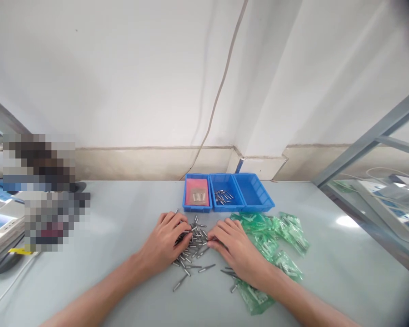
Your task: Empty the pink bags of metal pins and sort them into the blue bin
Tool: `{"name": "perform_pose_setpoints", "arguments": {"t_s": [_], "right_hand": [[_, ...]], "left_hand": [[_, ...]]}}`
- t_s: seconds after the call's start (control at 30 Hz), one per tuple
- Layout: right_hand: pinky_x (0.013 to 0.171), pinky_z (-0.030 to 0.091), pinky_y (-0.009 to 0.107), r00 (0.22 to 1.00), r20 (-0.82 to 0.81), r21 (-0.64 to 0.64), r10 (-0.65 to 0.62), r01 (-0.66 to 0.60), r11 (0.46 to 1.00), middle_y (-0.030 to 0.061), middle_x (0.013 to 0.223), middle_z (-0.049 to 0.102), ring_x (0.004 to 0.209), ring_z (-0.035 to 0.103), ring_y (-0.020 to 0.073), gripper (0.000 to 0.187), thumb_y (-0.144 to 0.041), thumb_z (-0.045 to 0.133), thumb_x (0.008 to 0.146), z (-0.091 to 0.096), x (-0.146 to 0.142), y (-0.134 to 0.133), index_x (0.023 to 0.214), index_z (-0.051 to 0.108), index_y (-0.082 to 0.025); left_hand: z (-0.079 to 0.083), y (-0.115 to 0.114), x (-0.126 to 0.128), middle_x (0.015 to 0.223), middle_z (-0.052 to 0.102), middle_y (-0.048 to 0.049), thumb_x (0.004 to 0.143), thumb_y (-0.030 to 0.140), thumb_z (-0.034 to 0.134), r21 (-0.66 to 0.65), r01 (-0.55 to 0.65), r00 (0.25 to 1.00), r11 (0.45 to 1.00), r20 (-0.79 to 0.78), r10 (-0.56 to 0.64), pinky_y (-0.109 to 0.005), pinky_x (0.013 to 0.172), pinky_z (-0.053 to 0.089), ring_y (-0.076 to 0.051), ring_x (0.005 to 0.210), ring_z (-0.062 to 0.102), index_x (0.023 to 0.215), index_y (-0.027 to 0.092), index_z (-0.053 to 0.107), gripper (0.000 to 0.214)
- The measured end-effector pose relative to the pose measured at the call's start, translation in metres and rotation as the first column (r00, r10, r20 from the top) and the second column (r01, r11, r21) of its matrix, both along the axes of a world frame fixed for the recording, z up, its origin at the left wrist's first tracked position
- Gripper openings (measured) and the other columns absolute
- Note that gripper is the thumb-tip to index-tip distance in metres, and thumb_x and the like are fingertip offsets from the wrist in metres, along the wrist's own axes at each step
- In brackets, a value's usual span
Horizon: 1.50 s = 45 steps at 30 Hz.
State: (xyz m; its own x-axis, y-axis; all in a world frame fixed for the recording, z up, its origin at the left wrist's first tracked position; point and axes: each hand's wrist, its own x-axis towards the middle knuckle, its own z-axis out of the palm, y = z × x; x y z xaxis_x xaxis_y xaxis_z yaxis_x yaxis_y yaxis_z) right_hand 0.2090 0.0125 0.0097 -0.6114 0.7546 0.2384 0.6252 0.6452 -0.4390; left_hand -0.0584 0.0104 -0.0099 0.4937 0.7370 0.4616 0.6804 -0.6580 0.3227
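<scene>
Grey table (129,204) spreads beneath your arms. Nearest you, a loose pin (180,283) slants away to the right. Past it, metal pins (196,238) lie heaped between your hands, long axes pointing every way. Your left hand (165,240) and right hand (230,240) have their fingers half curled; whether either grips a pin, I cannot tell. Green bags (267,245) lie right. Beyond, three joined blue bins (226,208): pink packet (197,183) in the left, pins in the middle. Behind, a cable (221,84) crosses the white wall (122,91).

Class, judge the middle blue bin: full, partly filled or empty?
Partly filled: a small scatter of metal pins lies low inside the middle blue bin.
</scene>
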Motion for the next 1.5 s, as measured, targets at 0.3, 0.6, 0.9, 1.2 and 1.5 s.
{"name": "perform_pose_setpoints", "arguments": {"t_s": [0.3, 0.6, 0.9, 1.2, 1.5], "right_hand": [[0.083, 0.036, 0.037, 1.0, -0.018, 0.021, -0.012, 0.013, 1.0, 0.0017, 0.096, 0.069, 0.088, 0.057, 0.0226, 0.019, -0.026, 0.055, 0.114, -0.001, 0.0, -0.001, 0.097, 0.06, -0.023], [0.078, 0.036, 0.036, 0.999, -0.017, 0.061, -0.05, 0.051, 0.997, 0.0002, 0.082, 0.065, 0.076, 0.054, 0.0201, 0.038, -0.035, 0.048, 0.117, -0.004, 0.002, 0.002, 0.082, 0.056, -0.023], [0.072, 0.036, 0.035, 0.951, -0.178, 0.01, -0.254, 0.26, 0.965, 0.0003, 0.074, 0.061, 0.069, 0.052, 0.0201, 0.047, -0.041, 0.041, 0.117, -0.006, 0.008, 0.012, 0.073, 0.047, -0.024], [0.07, 0.039, 0.034, 0.899, -0.26, -0.122, -0.353, 0.332, 0.935, -0.0007, 0.074, 0.057, 0.068, 0.051, 0.0204, 0.043, -0.043, 0.044, 0.115, 0.0, 0.013, 0.015, 0.076, 0.045, -0.025], [0.078, 0.047, 0.036, 0.854, -0.363, -0.198, -0.372, 0.319, 0.927, 0.0036, 0.093, 0.067, 0.084, 0.062, 0.0238, 0.03, -0.041, 0.041, 0.115, 0.001, 0.013, 0.012, 0.098, 0.061, -0.027]], "left_hand": [[0.002, 0.0, 0.0, 0.11, 0.068, -0.005, 0.111, 0.021, 0.054, -0.032, 0.004, 1.0, 0.999, 0.002, -0.004, -0.038, 0.091, 0.042, -0.022, 0.099, 0.06, 0.105, 0.021, 0.064, 0.012], [0.006, -0.002, 0.0, 0.117, 0.068, -0.0077, 0.112, 0.03, 0.056, -0.083, 0.053, 0.999, 0.995, 0.01, -0.053, -0.042, 0.096, 0.045, -0.024, 0.104, 0.06, 0.114, 0.022, 0.065, 0.012], [0.021, -0.025, 0.01, 0.153, 0.058, -0.0143, 0.089, 0.083, 0.068, -0.191, 0.157, 0.975, 0.969, -0.125, -0.183, -0.06, 0.117, 0.045, -0.039, 0.137, 0.054, 0.152, 0.027, 0.056, 0.085], [0.012, -0.018, 0.008, 0.16, 0.055, -0.0095, 0.102, 0.062, 0.066, -0.153, 0.171, 0.957, 0.973, -0.208, -0.201, -0.067, 0.13, 0.031, -0.037, 0.149, 0.049, 0.157, 0.031, 0.052, 0.065], [0.0, -0.009, 0.003, 0.156, 0.058, -0.0109, 0.103, 0.054, 0.069, -0.105, 0.04, 0.984, 0.994, -0.169, -0.058, -0.063, 0.126, 0.039, -0.035, 0.143, 0.055, 0.155, 0.029, 0.055, 0.06]]}}
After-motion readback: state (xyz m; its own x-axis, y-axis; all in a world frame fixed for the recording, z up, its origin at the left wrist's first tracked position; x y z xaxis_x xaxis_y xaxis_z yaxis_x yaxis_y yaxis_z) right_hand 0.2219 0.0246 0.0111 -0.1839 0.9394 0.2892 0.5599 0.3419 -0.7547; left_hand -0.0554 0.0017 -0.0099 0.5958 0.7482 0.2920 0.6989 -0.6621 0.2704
